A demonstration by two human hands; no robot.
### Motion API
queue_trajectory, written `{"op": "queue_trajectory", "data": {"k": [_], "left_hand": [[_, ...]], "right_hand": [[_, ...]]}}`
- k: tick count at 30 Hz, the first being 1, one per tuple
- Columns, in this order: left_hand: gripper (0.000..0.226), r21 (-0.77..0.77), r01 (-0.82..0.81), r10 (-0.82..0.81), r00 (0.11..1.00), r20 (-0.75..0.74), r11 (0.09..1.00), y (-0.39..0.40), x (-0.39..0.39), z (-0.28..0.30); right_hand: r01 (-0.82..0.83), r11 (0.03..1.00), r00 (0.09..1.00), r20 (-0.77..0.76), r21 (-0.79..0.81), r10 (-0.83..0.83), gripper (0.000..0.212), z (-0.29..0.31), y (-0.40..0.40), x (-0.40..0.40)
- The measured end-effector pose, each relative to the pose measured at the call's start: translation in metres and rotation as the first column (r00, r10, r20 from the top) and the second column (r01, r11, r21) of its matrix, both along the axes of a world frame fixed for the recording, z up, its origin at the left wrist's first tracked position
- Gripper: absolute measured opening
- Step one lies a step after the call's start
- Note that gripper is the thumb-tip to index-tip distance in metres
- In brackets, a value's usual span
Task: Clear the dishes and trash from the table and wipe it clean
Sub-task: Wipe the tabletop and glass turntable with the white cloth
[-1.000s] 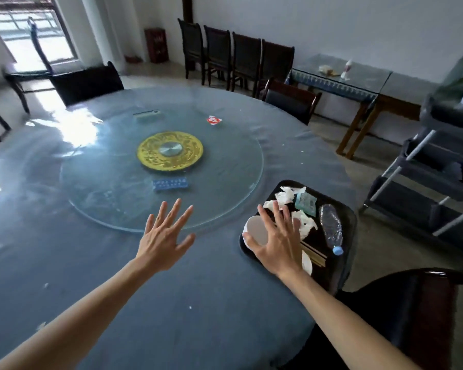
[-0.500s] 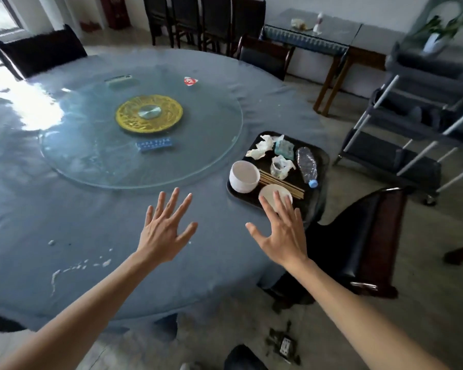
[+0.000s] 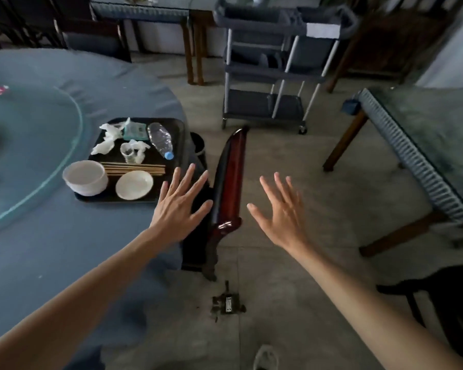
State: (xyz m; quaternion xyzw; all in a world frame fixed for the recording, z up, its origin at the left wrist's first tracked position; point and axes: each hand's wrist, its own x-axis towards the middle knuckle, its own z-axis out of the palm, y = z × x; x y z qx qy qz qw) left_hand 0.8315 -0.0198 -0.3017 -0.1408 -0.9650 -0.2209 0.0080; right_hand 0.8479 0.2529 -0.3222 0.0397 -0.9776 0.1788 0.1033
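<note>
Reaching forward with fingers spread and holding nothing, the left hand [image 3: 181, 206] hovers over the table's [image 3: 51, 257] right edge, just right of the tray [image 3: 181, 129], while the right hand [image 3: 283, 212], equally splayed and empty, hangs over the bare floor [image 3: 278, 161], well apart from the table. The black tray sits on the blue cloth near the table's right rim, beside the glass turntable [image 3: 33, 145]. On it, at the near left, stands a white bowl [image 3: 85, 177]; right of that lies a small white dish [image 3: 134, 185]. Chopsticks [image 3: 134, 168] lie side by side across the tray just beyond both. Farther back are crumpled tissues [image 3: 106, 140], a crushed clear cup [image 3: 133, 152], a greenish packet [image 3: 135, 130] and a plastic bottle [image 3: 159, 138] on its side, its blue cap pointing toward the near edge. A dark red chair [image 3: 229, 177] stands between the two hands, its back against the table's side. Beyond it, on the far floor, is a grey three-shelf cart [image 3: 275, 68] on wheels. A side table [image 3: 425, 145] with a woven edge fills the right, and another stands at the far wall. A floor socket [image 3: 228, 304] lies near, below the chair, and a shoe tip [image 3: 265, 357] shows at the bottom edge.
</note>
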Motion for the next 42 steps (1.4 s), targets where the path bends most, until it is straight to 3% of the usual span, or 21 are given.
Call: {"op": "queue_trajectory", "data": {"k": [7,16,28,30,33,37,42], "left_hand": [[0.074,-0.059,0.121,-0.122,0.992,-0.026,0.991,0.175,-0.040,0.002],[0.078,-0.143,0.149,-0.143,0.988,0.056,0.978,0.297,-0.171,-0.023],[0.077,-0.108,0.082,-0.070,0.991,0.111,0.991,0.410,-0.458,-0.037],[0.077,-0.095,0.088,-0.073,0.986,0.148,0.992,0.445,-0.544,-0.036],[0.076,-0.092,0.085,-0.072,0.988,0.138,0.992,0.455,-0.577,-0.030],[0.076,-0.063,0.080,-0.072,0.988,0.134,0.995,0.501,-0.699,-0.038],[0.076,-0.007,-0.018,0.018,0.991,0.133,1.000,0.550,-0.855,-0.052]], "right_hand": [[0.040,0.998,0.993,0.111,0.047,-0.045,0.079,-0.005,0.159,-0.015],[0.107,0.994,0.976,0.190,0.013,-0.107,0.079,-0.026,0.287,-0.133],[0.083,0.996,0.974,0.207,0.030,-0.088,0.078,-0.025,0.406,-0.429],[0.147,0.988,0.955,0.266,-0.035,-0.133,0.077,-0.023,0.439,-0.513],[0.127,0.990,0.965,0.240,-0.058,-0.110,0.075,-0.021,0.451,-0.548],[0.151,0.981,0.954,0.277,-0.121,-0.113,0.072,-0.027,0.498,-0.674],[0.126,0.964,0.957,0.285,-0.236,-0.055,0.071,-0.036,0.555,-0.843]]}}
